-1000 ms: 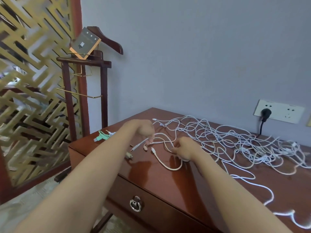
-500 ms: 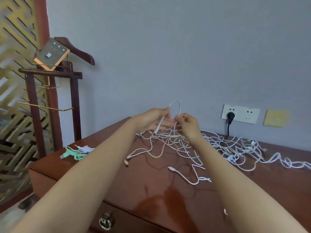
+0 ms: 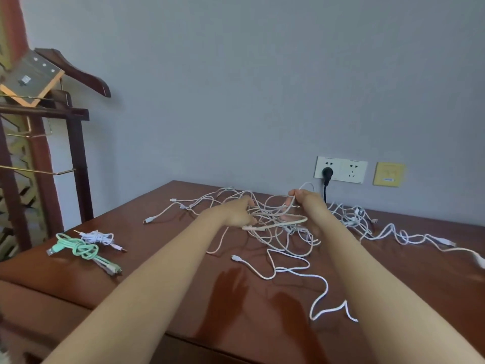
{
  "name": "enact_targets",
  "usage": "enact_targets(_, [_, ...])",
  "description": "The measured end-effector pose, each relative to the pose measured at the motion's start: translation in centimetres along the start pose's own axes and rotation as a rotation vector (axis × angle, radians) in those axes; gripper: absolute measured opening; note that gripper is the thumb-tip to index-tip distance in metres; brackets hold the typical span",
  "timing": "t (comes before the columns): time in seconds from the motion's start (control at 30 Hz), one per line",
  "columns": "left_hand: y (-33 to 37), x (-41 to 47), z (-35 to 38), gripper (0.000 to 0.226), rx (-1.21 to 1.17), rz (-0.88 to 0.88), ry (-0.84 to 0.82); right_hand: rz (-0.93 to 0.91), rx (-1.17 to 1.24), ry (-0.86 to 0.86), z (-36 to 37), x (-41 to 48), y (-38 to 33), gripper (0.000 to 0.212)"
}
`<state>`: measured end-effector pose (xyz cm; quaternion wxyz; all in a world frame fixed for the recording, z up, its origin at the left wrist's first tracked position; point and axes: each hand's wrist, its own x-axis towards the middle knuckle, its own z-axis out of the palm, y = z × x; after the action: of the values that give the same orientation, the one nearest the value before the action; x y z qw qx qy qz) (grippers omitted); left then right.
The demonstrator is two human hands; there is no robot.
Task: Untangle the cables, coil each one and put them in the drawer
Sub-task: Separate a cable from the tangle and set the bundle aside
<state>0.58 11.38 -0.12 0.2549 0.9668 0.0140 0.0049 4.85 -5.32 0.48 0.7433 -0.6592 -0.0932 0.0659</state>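
A tangle of white cables [image 3: 278, 219] lies across the middle and right of the dark wooden desk [image 3: 168, 258]. My left hand [image 3: 237, 212] sits low in the pile, its fingers closed on a cream cable [image 3: 278, 224] that runs to the right. My right hand [image 3: 303, 199] is raised slightly above the pile and pinches a thin white cable that loops up over it. At the desk's left end lie a coiled mint-green cable [image 3: 84, 249] and a small coiled white cable [image 3: 98, 237]. The drawer is out of view.
A wooden valet stand [image 3: 70, 143] with a hanger and a tilted box stands left of the desk. A wall socket [image 3: 341, 169] holds a black plug behind the pile, with a yellow plate [image 3: 389, 174] beside it. Loose cable ends trail toward the front and right edges.
Both hands have come down from holding a loop up in the air and moved apart to the right. The view has shifted right, and the drawer handle has left the frame.
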Motion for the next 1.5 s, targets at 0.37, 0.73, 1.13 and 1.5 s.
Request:
enact_targets(0.37, [-0.2,0.5,1.5,0.021,0.021,0.068,0.04,0.203,-0.59,0.063,-3.6,0.5,0.7,0.018])
enact_targets(0.73, [4.8,1.7,0.3,0.007,-0.504,0.251,0.297,-0.482,-0.911,0.043,-1.3,-1.6,-1.8,0.027])
enact_targets(1.13, [3.0,1.0,2.2,0.026,-0.243,0.191,0.061,-0.261,-0.74,0.068,-4.3,-0.2,1.6,0.034])
enact_targets(1.5, [7.0,-3.7,5.9,0.023,0.22,0.147,-0.743,-0.249,-0.738,0.133,-6.5,-0.4,2.9,0.031])
